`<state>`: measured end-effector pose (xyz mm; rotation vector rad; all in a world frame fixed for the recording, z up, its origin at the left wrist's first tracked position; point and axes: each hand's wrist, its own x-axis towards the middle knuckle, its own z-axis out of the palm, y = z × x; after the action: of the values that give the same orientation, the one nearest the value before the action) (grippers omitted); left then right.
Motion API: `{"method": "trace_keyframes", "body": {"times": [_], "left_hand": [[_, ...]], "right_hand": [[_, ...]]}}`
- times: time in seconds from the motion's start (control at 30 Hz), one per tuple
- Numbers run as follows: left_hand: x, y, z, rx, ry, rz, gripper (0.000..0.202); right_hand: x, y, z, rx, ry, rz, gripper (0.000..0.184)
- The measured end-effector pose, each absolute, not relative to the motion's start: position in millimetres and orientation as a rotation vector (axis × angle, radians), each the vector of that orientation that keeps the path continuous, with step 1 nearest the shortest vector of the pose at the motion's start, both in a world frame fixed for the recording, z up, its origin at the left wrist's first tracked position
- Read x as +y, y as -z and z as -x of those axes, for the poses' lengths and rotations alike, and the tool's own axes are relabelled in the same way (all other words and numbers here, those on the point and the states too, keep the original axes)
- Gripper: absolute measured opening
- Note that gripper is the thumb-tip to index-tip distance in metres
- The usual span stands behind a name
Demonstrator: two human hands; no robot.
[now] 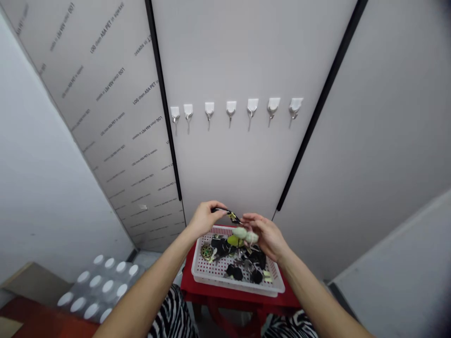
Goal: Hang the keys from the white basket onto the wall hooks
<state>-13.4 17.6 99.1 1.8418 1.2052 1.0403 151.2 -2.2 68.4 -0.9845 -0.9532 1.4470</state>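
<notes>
My left hand (pixel 205 219) pinches the black strap of a keychain (pixel 233 217), raised just above the basket. The strap, with yellow marks on it, runs across to my right hand (pixel 267 235). There my fingers are curled around the other end, beside a pale green and whitish charm (pixel 245 234) that is blurred; their exact grip is partly hidden. Below both hands stands a white perforated plastic basket (pixel 239 287). In it lie several keys and keychains, including a round gold and green medallion (pixel 206 252) and dark round fobs (pixel 256 276).
The basket rests on a red stool (pixel 197 295). On the grey panel ahead, several white adhesive hooks (pixel 231 109) form a row between two black strips (pixel 317 108). To the lower left are several white-capped bottles (pixel 95 281). A small clear hook (pixel 143 207) is on the printed panel.
</notes>
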Motion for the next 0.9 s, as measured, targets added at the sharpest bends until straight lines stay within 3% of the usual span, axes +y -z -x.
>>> {"method": "trace_keyframes", "body": {"times": [0.2, 0.4, 0.53, 0.73, 0.9], "left_hand": [[12, -135, -5, 1.026, -0.988, -2.281, 0.013], [16, -154, -8, 0.918, -0.995, -2.327, 0.020], [18, -138, -15, 1.022, -1.332, -2.016, 0.029], [8, -90, -46, 0.726, -1.221, -1.589, 0.028], [15, -97, -59, 0.860, -1.326, -1.524, 0.017]], "right_hand": [[-5, -83, -142, -1.426, -1.141, 1.003, 0.021], [-4, -96, -138, -1.470, -1.054, 0.934, 0.020], [2, -107, -134, -1.438, -1.029, 0.931, 0.022], [10, -121, -132, -1.319, -0.789, 1.019, 0.019], [18, -139, -140, -1.246, -0.780, 0.962, 0.017]]}}
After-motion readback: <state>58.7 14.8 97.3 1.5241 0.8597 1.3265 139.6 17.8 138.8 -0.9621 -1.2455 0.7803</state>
